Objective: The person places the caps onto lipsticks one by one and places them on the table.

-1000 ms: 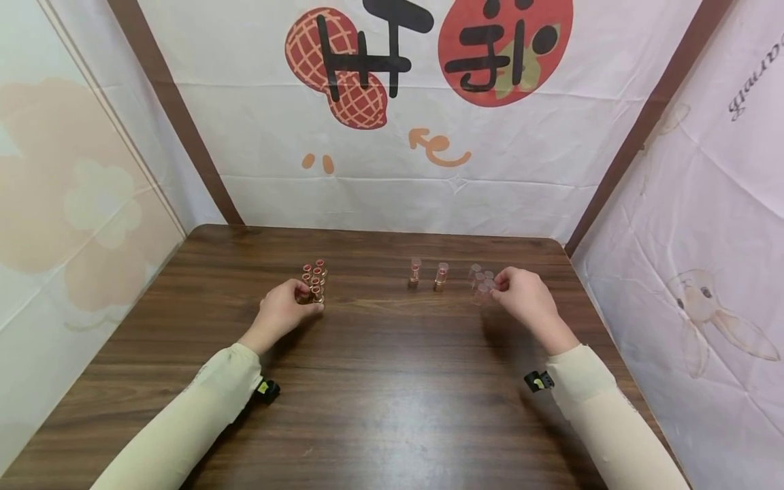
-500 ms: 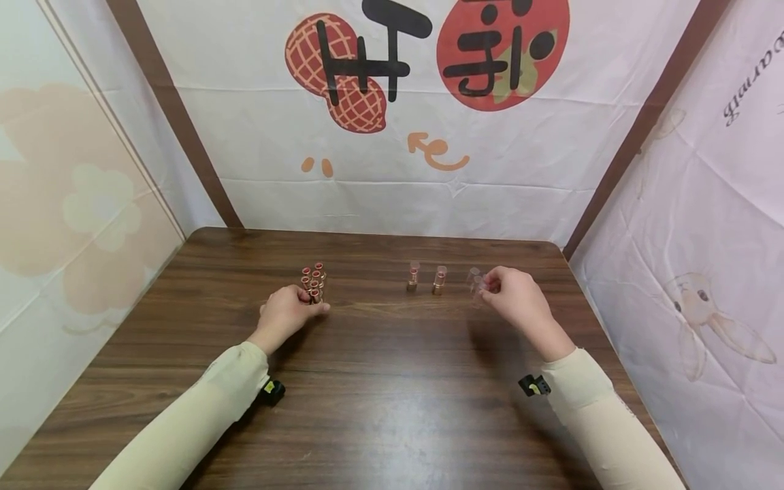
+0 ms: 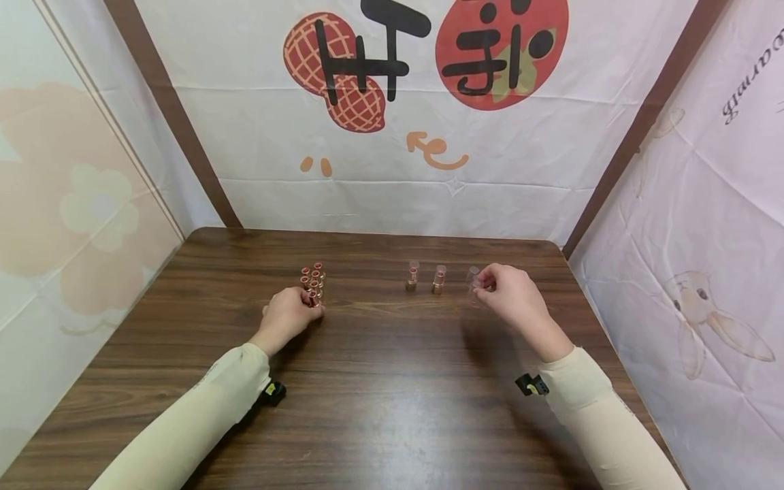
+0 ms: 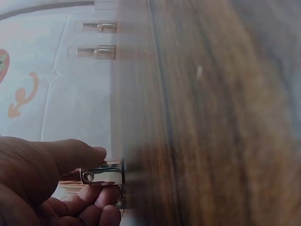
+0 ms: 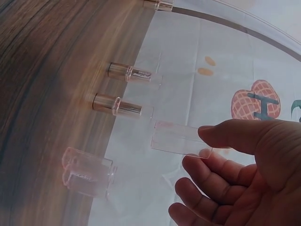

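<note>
My left hand (image 3: 286, 316) is at the near side of a cluster of upright, uncapped gold lipsticks with red tips (image 3: 315, 275). In the left wrist view, its thumb and fingers pinch one shiny gold lipstick tube (image 4: 107, 174). A clear cap (image 5: 176, 139) is held between the thumb and forefinger of my right hand (image 3: 516, 296), apart from the table in the right wrist view. Below it stand a few more clear caps (image 5: 87, 173), close together. Between the hands, two lipsticks, one (image 3: 412, 278) left of the other (image 3: 438, 280), stand upright under clear caps.
Everything stands on a brown wood-grain table (image 3: 380, 381). A white printed cloth (image 3: 343, 204) hangs behind its back edge, with more cloth at both sides. Dark wrist cameras (image 3: 531, 384) sit under the sleeves.
My right hand has shifted left across the clear caps and now holds one of them. The left hand has stayed at the lipstick cluster, with only slight movement.
</note>
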